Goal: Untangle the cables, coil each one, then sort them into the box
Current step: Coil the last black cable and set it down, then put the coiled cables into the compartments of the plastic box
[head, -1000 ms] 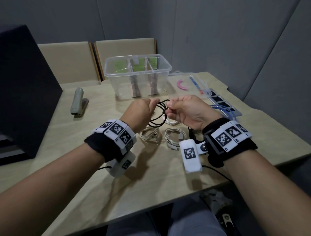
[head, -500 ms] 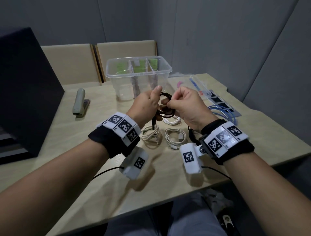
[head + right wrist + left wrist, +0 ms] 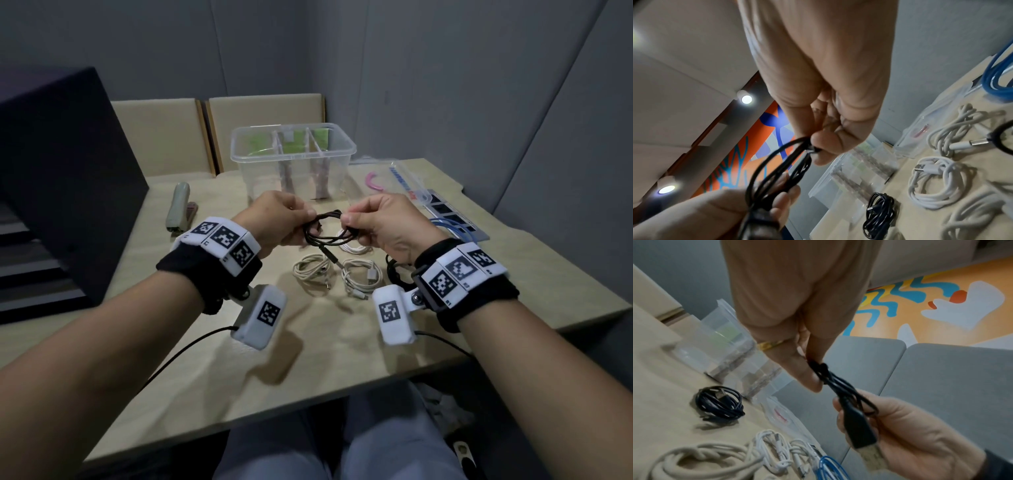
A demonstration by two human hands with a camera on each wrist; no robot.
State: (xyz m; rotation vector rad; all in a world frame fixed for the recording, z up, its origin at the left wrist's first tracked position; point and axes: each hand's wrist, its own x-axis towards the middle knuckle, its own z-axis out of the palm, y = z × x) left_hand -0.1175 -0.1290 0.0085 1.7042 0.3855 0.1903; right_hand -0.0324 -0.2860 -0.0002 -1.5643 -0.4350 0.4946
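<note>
A black cable (image 3: 325, 230), looped into a small coil, hangs in the air at the centre of the head view, held between two hands above the counter (image 3: 205, 359). The left hand (image 3: 274, 219) pinches one side of the coil with curled fingers and thumb; the right hand (image 3: 383, 222) closes on the other side, its fingers curled round the loops. In the left wrist view the cable's plug lies across the right hand's palm. Below the coil, on the counter, lie two pale coiled cables (image 3: 313, 272) side by side, with a white one (image 3: 352, 245) just behind them. A blue cable (image 3: 452, 229) lies right of centre. A clear divided box (image 3: 342, 150) stands above centre in the frame. A stapler (image 3: 180, 209) lies on the counter to the box's left.
</note>
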